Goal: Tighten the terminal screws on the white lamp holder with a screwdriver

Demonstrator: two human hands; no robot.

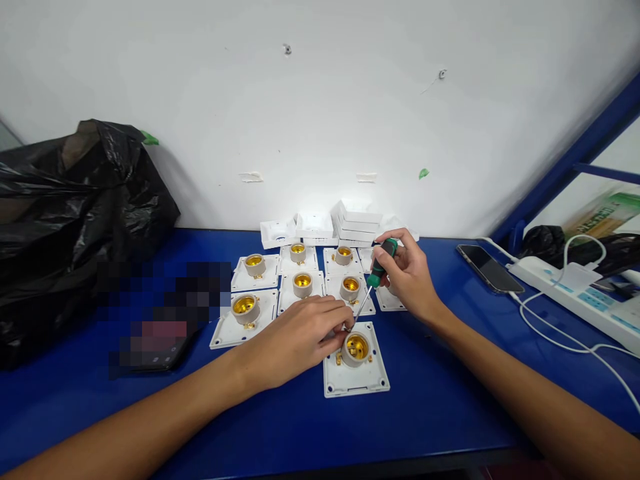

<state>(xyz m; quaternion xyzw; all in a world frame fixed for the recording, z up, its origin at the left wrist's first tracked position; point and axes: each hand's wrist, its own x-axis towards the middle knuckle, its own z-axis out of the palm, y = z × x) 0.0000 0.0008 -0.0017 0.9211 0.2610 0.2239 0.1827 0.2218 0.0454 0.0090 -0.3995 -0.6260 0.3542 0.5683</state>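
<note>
My right hand [407, 270] grips a green and black screwdriver [384, 259], its shaft slanting down to the left. The screwdriver's tip meets the fingertips of my left hand [320, 327], at the far edge of a brass-lined lamp socket [356, 348]. That socket sits on a square white plate [357, 385] nearest to me. My left fingers are pinched together there; whatever they hold is hidden. Beyond my hands, several more white plates with sockets [246, 308] lie in rows on the blue table [280, 427].
White square boxes [357, 227] are stacked against the wall. A black plastic bag [75, 200] stands at the left, with a dark phone [165, 357] before it. To the right are another phone [489, 269], a white power strip [575, 293] and loose white cables [560, 340].
</note>
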